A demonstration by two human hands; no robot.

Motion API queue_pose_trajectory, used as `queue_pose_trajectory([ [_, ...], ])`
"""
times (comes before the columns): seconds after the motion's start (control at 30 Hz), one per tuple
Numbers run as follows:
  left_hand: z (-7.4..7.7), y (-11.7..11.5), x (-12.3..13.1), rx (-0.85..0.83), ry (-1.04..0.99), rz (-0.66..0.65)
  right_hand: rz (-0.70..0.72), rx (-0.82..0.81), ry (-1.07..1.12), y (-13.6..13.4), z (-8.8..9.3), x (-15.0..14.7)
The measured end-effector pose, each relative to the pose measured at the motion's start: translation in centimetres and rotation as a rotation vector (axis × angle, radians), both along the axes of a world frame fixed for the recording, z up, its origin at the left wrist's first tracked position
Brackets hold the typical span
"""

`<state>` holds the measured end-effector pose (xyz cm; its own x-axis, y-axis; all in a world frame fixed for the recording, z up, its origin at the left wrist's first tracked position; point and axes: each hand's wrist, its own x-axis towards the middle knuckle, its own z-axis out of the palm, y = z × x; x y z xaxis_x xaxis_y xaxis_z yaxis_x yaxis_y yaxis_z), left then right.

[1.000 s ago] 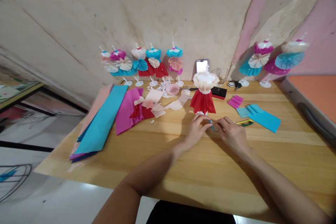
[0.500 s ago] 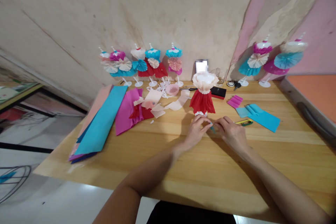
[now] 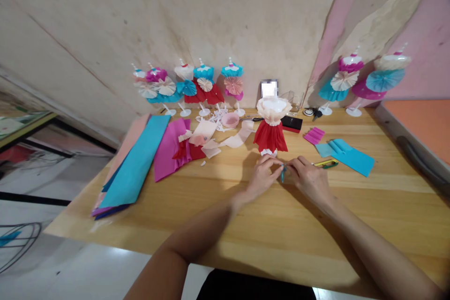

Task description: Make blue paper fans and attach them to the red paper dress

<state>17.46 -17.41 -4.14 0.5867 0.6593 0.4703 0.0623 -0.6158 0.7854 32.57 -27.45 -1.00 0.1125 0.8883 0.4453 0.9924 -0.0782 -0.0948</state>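
Between my two hands is a small folded piece of blue crepe paper [image 3: 282, 176], its lower end hanging down. My left hand [image 3: 264, 172] pinches it from the left with thumb and forefinger. From the right, my right hand [image 3: 308, 172] is closed at the fingertips against the same piece; its finer grip is too small to make out. Just behind the hands stands a small dress form [image 3: 270, 137] in a red pleated paper skirt and a cream ruffled top. A yellow-green utility knife [image 3: 326, 164] lies beside my right hand.
Several finished paper-dress forms [image 3: 204, 86] line the wall. Stacked blue paper [image 3: 140, 164], magenta paper [image 3: 168, 150] and cream scraps [image 3: 239, 138] lie left, near a pink tape roll [image 3: 230, 120]. Blue paper pieces [image 3: 358, 159] and a magenta folded piece [image 3: 314, 135] lie right, by an orange-topped case [image 3: 418, 126].
The blue paper between my fingertips has turned and now hangs more straight down. Both hands stay in nearly the same place.
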Motion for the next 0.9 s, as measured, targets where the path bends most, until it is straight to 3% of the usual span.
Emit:
queue_pose_trajectory([
  [0.57, 0.0, -0.1, -0.1, 0.024, 0.009, -0.024, 0.013, 0.007, -0.004, 0.0, 0.1, -0.2],
  [0.9, -0.7, -0.2, 0.6, -0.269, -0.086, -0.026, 0.105, -0.024, -0.229, -1.1, 1.6, -1.5],
])
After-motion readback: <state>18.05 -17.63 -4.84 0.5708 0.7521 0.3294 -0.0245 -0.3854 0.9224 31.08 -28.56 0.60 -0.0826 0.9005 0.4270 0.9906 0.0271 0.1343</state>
